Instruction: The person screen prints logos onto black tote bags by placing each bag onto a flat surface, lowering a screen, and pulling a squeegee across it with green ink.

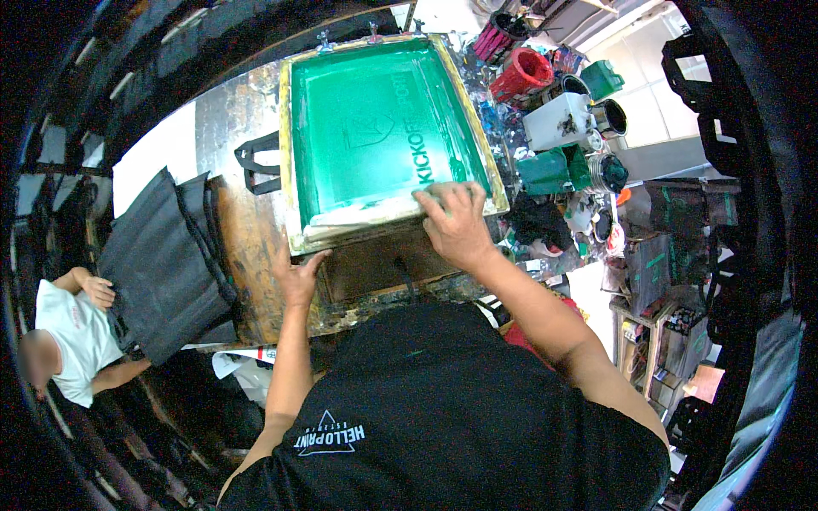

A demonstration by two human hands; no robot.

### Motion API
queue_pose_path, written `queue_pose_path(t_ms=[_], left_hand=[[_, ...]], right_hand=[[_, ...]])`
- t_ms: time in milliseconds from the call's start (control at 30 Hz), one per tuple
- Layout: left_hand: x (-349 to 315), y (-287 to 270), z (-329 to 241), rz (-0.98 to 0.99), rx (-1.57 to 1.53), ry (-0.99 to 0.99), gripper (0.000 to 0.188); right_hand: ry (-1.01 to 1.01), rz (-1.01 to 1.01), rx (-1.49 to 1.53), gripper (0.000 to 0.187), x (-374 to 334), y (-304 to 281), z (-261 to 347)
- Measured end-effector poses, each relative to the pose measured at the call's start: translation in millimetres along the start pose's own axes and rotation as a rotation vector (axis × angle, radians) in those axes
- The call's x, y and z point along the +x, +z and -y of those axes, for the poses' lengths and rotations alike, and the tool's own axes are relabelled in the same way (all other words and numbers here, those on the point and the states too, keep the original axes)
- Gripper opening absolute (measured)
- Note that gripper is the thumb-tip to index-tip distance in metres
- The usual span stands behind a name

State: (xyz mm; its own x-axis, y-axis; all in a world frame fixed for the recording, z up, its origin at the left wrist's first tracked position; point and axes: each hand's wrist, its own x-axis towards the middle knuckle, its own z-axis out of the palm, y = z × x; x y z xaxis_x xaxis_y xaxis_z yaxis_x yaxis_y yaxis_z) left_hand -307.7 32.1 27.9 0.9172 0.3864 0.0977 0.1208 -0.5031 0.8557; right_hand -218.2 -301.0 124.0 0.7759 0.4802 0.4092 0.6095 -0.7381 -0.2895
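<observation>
A screen printing frame (498, 203) with pale, stained edges and green mesh lies over the work table, its far side at several metal clamps (372, 32). Dark lettering and an outline show through the mesh. My right hand (460, 223) grips the frame's near edge toward the right corner, fingers bent over the rim. At the near left corner, my left hand (298, 274) has its thumb spread from its fingers, touching the frame or what lies under it; part of the fingers is hidden. A black strap loop (258, 162) sticks out past the frame's left side.
A stack of black fabric bags (166, 264) lies on the wooden table (239, 111) at the left, where another person's hand (99, 291) rests. Along the right stand a red bucket (521, 75), a white jug (554, 123), green containers (545, 173) and ink-stained cloths (541, 223).
</observation>
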Motion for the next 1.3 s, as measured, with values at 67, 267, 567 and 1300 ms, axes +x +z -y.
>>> queue_pose_path(t_ms=[67, 267, 567, 1300], left_hand=[[9, -4, -52, -0.007, -0.293, -0.139, 0.076], [76, -22, -188, -0.199, -0.288, 0.199, 0.053], [113, 12, -88, -0.224, -0.042, 0.169, 0.092], [96, 45, -45, -0.181, 0.094, 0.105, 0.047]], right_hand=[[0.023, -0.031, -0.060, 0.046, 21, -22, 2], [-0.060, -0.344, -0.325, 0.052, 136, -83, -15], [-0.091, -0.492, -0.249, 0.059, 224, -132, -16], [0.029, -0.306, -0.191, 0.068, 268, -154, -28]])
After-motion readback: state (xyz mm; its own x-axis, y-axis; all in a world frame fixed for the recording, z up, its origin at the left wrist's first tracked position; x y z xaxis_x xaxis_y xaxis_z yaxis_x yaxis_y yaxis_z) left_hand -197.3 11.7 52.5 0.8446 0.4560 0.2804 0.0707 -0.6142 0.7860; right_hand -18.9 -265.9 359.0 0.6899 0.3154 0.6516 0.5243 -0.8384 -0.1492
